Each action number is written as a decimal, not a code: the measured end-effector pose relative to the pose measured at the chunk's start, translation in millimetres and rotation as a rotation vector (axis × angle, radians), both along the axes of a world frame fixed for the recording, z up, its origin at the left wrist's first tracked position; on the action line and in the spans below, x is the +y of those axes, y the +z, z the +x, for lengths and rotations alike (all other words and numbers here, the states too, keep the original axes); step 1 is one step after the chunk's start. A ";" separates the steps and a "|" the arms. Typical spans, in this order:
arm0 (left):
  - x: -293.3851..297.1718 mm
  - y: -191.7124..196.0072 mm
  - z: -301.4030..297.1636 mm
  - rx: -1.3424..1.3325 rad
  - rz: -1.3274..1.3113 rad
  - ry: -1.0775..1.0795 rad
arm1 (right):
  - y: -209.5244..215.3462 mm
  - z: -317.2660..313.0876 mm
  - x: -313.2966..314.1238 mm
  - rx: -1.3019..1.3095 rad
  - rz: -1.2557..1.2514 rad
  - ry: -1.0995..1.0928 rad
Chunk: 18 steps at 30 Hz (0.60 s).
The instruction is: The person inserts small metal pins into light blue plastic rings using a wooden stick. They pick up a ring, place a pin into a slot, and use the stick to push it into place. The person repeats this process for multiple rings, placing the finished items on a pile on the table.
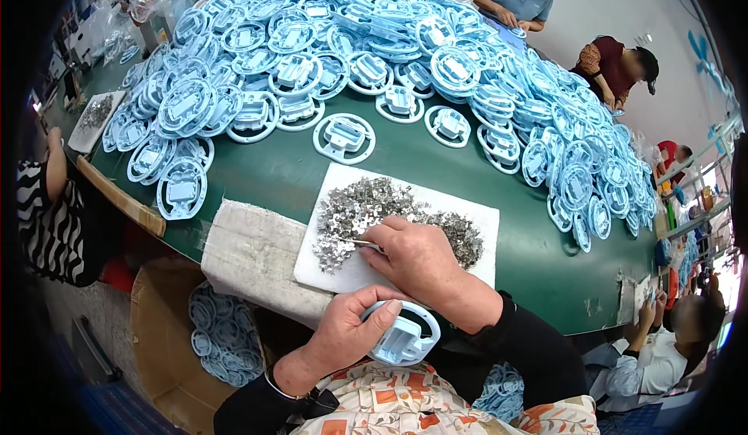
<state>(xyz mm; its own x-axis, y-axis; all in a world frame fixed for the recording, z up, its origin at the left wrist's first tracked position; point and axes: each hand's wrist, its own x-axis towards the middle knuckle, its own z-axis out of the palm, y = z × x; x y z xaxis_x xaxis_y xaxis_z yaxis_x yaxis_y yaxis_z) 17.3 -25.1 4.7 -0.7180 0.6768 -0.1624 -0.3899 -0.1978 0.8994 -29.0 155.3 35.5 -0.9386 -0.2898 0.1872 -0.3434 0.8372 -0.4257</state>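
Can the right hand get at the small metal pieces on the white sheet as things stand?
Probably yes: the right hand already rests on the pile of metal pieces, nothing covering them.

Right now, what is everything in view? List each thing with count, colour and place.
ring-shaped plastic parts: a large heap, too many to count, light blue, across the far part of the table
table: one, green top, fills the middle
metal pieces: a pile, silvery, on the white sheet
white sheet: one, at the near table edge
cloth pad: one, off-white, left of the sheet
cardboard box: one, brown, lower left, blue parts inside
other people: several, around the table's edges
left hand: fingers around one blue plastic part by the lap
right hand: fingers on the metal pieces
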 end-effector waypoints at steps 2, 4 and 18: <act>-0.3 -3.6 -1.0 0.028 0.006 0.002 | -3.6 -2.6 -1.1 0.017 0.019 -0.002; 2.5 -3.8 -1.0 0.018 0.018 0.037 | -0.7 0.3 3.7 0.028 0.016 -0.011; 26.1 -1.9 -15.3 0.165 -0.060 0.247 | 44.5 51.4 37.7 -0.170 -0.414 -0.115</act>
